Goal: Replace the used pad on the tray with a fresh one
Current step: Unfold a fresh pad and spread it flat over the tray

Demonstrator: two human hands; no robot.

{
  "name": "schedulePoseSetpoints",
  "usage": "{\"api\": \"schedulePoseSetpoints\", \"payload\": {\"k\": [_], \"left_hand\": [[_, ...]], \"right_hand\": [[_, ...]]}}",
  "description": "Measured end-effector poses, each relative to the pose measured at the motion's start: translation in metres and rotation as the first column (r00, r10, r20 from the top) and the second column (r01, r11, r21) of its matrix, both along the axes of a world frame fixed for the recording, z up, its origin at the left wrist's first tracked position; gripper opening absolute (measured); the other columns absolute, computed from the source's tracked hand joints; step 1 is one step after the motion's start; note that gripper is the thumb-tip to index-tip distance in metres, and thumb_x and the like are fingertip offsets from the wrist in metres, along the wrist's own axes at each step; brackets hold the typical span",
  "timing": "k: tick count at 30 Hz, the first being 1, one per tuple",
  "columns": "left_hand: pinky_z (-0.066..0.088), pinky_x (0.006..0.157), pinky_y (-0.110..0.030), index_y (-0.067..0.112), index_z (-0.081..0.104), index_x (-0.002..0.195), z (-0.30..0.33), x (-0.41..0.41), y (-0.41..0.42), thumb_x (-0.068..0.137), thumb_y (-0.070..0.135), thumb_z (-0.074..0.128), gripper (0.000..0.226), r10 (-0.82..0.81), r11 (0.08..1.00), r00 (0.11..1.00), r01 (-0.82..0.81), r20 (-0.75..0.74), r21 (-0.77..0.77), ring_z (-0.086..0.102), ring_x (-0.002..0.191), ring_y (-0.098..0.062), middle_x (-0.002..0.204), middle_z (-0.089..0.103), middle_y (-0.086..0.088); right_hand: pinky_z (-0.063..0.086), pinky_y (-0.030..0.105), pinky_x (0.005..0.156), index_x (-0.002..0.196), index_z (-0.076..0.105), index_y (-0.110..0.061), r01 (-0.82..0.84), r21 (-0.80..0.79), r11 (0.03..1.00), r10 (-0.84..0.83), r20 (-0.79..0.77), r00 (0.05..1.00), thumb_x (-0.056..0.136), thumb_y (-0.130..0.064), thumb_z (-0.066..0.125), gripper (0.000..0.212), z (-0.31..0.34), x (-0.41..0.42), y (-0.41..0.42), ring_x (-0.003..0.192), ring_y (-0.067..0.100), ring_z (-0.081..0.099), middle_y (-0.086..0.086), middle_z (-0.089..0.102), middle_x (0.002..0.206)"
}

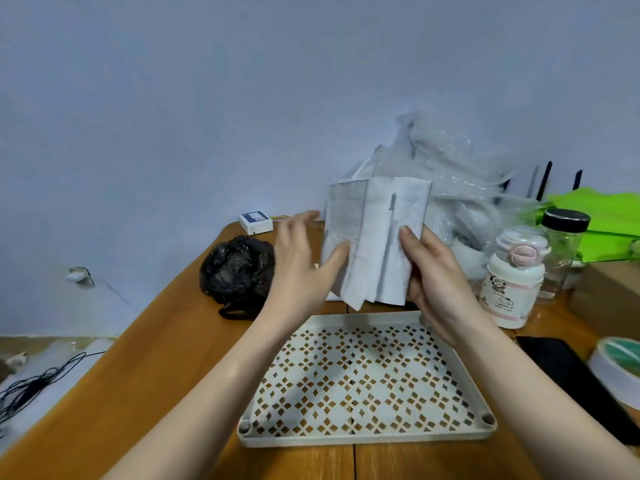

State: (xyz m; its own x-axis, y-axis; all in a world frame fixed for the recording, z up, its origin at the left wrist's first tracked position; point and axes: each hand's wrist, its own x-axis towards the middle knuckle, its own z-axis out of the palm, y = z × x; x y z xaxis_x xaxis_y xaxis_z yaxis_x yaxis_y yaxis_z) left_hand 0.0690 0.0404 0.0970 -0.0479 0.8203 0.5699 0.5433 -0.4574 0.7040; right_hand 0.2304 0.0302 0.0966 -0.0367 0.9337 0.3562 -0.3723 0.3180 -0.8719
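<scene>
A folded white pad is held upright in the air above the far edge of the tray. My right hand grips its right side, thumb on the front. My left hand touches its left edge with the thumb, fingers spread. The white tray with a diamond cut-out floor lies flat on the wooden table in front of me, with nothing on it.
A crumpled black plastic bag lies left of the pad. Clear plastic packaging is heaped behind. A white-and-pink bottle, a glass jar, a tape roll and a black phone stand right of the tray.
</scene>
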Motion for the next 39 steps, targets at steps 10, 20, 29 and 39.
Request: {"api": "schedulePoseSetpoints", "payload": {"k": [10,20,29,39], "left_hand": [[0.054,0.082,-0.024,0.026,0.051,0.126,-0.008,0.012,-0.017,0.088,0.045,0.058,0.044,-0.335,0.927,0.935,0.35,0.118,-0.135,0.063,0.096,-0.001,0.11,0.064,0.015],[0.043,0.052,-0.013,0.013,0.058,0.076,0.015,-0.055,0.011,0.095,0.034,0.052,0.029,0.057,0.996,0.935,-0.031,0.35,-0.078,0.055,0.063,-0.011,0.071,0.059,0.0],[0.05,0.057,-0.017,0.021,0.062,0.077,0.03,-0.066,0.02,0.094,0.026,0.055,0.02,-0.04,0.999,0.943,0.035,0.329,0.02,0.063,0.059,0.002,0.072,0.066,0.007],[0.031,0.054,-0.006,0.023,0.054,0.069,0.057,-0.034,0.017,0.096,0.005,0.049,0.033,-0.37,0.927,0.927,0.373,-0.061,0.04,0.043,0.053,0.008,0.053,0.05,0.022]], "right_hand": [[0.058,0.027,0.074,0.101,0.063,-0.019,-0.026,-0.025,0.999,0.027,0.062,0.998,0.093,-0.019,0.046,0.019,-0.009,0.003,-0.004,0.086,0.012,0.07,-0.003,0.075,0.091],[0.054,0.016,0.054,0.12,0.047,-0.008,0.212,-0.046,0.976,-0.199,0.194,0.961,0.094,-0.004,0.045,0.027,-0.007,0.035,0.011,0.074,0.007,0.068,0.002,0.065,0.099],[0.046,0.036,0.094,0.135,0.038,-0.02,0.366,0.015,0.931,-0.343,0.382,0.858,0.084,0.003,0.057,0.059,-0.015,0.036,0.019,0.115,0.021,0.053,0.007,0.053,0.125],[0.026,0.023,0.104,0.146,0.021,-0.032,0.221,0.289,0.932,-0.346,0.516,0.783,0.074,-0.049,0.063,0.085,0.018,0.008,0.014,0.137,0.002,0.029,-0.005,0.03,0.153]]}}
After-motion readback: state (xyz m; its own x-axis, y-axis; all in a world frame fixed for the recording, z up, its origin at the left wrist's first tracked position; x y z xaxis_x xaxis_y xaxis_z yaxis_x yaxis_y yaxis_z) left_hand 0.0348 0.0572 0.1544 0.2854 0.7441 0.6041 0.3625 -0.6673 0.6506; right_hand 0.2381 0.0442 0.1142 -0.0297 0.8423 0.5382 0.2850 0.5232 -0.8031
